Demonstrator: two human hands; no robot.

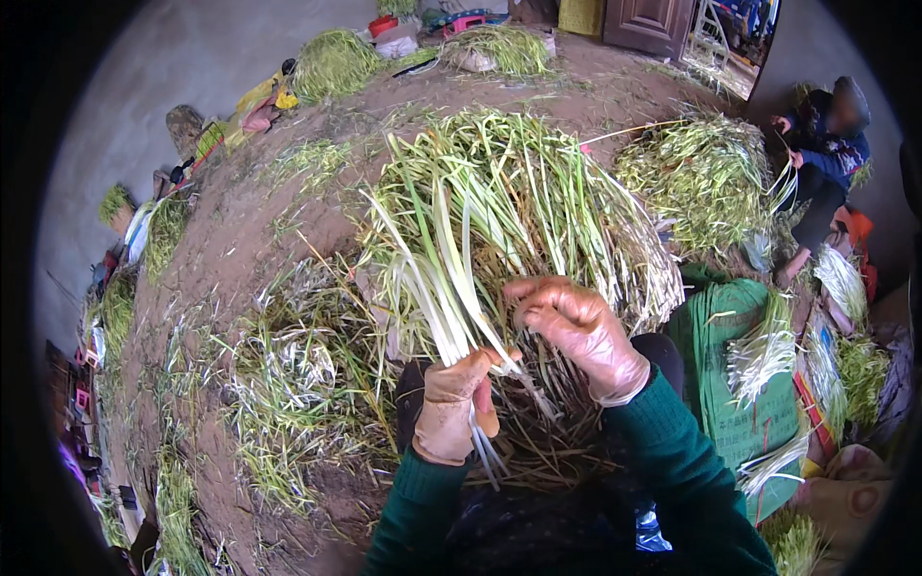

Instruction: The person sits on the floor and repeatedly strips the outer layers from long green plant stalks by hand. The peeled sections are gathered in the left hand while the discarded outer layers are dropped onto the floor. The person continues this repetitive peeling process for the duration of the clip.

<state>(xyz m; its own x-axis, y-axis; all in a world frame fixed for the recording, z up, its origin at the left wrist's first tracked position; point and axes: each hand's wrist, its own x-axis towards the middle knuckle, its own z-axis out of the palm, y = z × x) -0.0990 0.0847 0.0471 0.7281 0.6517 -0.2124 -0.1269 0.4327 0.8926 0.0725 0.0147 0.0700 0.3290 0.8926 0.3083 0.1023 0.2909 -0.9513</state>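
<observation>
My left hand [455, 403], in a thin pale glove, is closed around the lower stems of a small bunch of leafy allium stalks [441, 302]. Their white stems run up and away from my fist, and their green leaves fan out at the top. One stalk, with roots [536, 396] at its end, slants across to the right of the fist. My right hand [569, 327], in a clear plastic glove, hovers just right of the bunch with bent fingers and nothing visible in its grasp. Beyond both hands lies a large heap of similar stalks [533, 194].
Loose trimmings [302, 389] litter the earth floor to the left. On my right, a green woven sack [735, 374] bearing writing carries white-stemmed bundles [763, 353]. Another heap [699, 180] lies before a seated person [828, 151]. More piles [335, 65] stand along the wall.
</observation>
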